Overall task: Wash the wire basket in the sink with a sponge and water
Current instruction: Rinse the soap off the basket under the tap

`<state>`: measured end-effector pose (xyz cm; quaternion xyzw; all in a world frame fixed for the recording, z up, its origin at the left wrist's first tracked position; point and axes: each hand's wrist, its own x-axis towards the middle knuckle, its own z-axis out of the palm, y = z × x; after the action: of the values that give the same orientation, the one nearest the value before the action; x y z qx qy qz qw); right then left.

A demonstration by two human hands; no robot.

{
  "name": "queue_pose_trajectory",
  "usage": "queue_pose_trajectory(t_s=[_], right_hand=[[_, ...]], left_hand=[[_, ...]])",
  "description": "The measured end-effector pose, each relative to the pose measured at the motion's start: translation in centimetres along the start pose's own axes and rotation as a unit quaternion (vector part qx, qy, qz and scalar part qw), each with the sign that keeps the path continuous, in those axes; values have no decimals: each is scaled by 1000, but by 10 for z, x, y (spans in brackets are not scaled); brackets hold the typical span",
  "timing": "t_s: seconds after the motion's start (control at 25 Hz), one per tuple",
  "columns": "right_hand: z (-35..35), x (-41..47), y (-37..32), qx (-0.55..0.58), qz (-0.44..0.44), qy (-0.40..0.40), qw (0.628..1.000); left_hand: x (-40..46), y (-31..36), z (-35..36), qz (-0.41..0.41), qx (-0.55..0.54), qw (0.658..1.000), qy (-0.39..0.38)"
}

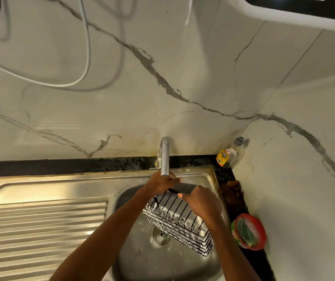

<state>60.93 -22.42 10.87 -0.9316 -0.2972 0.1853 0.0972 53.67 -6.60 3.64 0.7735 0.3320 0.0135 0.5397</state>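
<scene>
Two bare hands held a black wire basket [179,224] tilted over the bowl of a steel sink [162,260], directly beneath a chrome tap [165,157]. The left hand [159,182] gripped the basket's upper edge just under the spout; the right hand [200,201] closed on the same edge beside it. White suds clung to the wires below both hands. Right of the right hand, on the dark table [241,201], sat a red tub [248,231] holding a green scrubber. Beyond it stood a yellow-labelled bottle [226,156].
</scene>
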Motion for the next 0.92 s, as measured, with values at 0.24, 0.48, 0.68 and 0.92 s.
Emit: queue_pose_trajectory(t_s=[0.24, 0.48, 0.68, 0.92], right_hand=[[-11, 3, -33, -98, -5, -2, 995], [-34, 5, -1, -62, 25, -33, 997], [-38, 4, 42, 79, 113, -59, 989], [-18, -14, 66, 82, 54, -68, 993]], left_hand=[[14, -9, -22, -27, -40, 998, -49], [8, -13, -13, -45, -199, 977, -65], [4, -31, 1, -102, -291, 950, -52], [9, -17, 6, -21, -352, 930, -105]])
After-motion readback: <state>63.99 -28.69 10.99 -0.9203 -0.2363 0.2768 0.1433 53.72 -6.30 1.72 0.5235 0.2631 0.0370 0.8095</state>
